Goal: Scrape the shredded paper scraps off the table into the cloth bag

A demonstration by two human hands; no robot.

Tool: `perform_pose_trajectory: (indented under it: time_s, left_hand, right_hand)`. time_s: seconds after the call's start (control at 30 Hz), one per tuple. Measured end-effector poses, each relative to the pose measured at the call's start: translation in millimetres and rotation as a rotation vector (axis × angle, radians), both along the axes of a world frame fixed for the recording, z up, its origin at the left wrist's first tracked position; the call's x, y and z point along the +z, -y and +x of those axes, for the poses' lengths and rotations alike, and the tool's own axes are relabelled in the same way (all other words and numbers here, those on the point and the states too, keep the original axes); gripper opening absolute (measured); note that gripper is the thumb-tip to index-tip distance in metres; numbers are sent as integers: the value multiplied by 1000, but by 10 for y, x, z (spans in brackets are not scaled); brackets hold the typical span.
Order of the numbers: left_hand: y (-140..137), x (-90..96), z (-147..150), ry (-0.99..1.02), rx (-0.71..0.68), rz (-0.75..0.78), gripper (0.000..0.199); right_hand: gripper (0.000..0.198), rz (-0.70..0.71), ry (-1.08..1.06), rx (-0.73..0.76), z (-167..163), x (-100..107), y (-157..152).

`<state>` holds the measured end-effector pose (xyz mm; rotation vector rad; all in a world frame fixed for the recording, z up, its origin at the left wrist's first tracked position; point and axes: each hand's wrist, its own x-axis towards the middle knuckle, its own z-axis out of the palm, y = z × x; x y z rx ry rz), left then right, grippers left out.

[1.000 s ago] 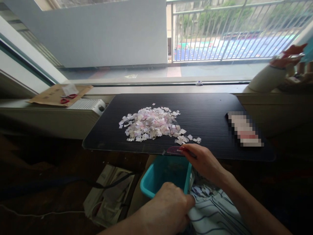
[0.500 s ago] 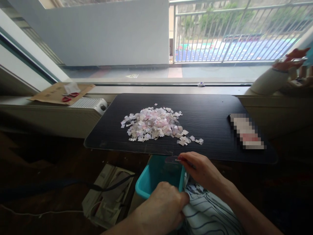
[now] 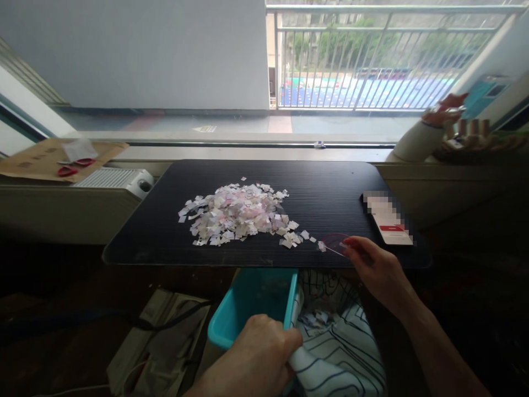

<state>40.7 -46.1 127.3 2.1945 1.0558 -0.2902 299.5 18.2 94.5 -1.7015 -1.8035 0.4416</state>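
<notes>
My left hand [image 3: 262, 350] is closed on the edge of a pale striped cloth [image 3: 334, 366], against the near right corner of a turquoise bin [image 3: 223, 322]. Between the fingers of my right hand [image 3: 378, 267] is a thin, see-through plastic piece [image 3: 335, 243] with a pinkish edge. Its tip meets a few loose paper bits [image 3: 321, 246] near the front of the black tabletop [image 3: 144, 242]. Left of it spreads a big heap of small cut paper pieces [image 3: 237, 212], white and pinkish. More paper scraps [image 3: 316, 318] lie in the cloth's fold.
A phone [image 3: 390, 220] with a partly blurred screen lies at the tabletop's right. Red-handled scissors [image 3: 76, 165] rest on a brown paper envelope [image 3: 33, 157] at the left sill. A white vase [image 3: 417, 140] stands at the right. An open box [image 3: 161, 342] is on the floor.
My right hand has moved up and right from over the bin to the tabletop, carrying the plastic piece. My left hand keeps its hold on the cloth. The view has shifted right.
</notes>
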Motion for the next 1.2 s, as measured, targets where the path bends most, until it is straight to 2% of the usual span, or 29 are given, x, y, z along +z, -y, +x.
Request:
perform_pose_trajectory:
  time_s: [0.27, 0.4, 0.53, 0.67, 0.83, 1.0, 1.2]
  left_hand:
    - [8, -34, -7, -22, 8, 9, 10]
    - [1, -27, 4, -23, 16, -6, 12]
    - [-4, -25, 6, -23, 10, -10, 11]
    - [1, -30, 1, -25, 10, -5, 10]
    - [13, -41, 2, -15, 19, 5, 9]
    - [13, -36, 5, -6, 31, 9, 12]
    - [22, -44, 16, -9, 37, 24, 11]
  right_hand:
    - [23, -7, 11, -78, 21, 4, -43]
    - [24, -42, 3, -67, 22, -4, -62]
    - [26, -17, 18, -107, 44, -23, -80]
    - [25, -7, 13, -71, 51, -28, -102]
    - [26, -6, 34, -122, 51, 18, -74]
    - [23, -88, 25, -52, 40, 87, 37]
    - [24, -48, 80, -145, 36, 102, 16]
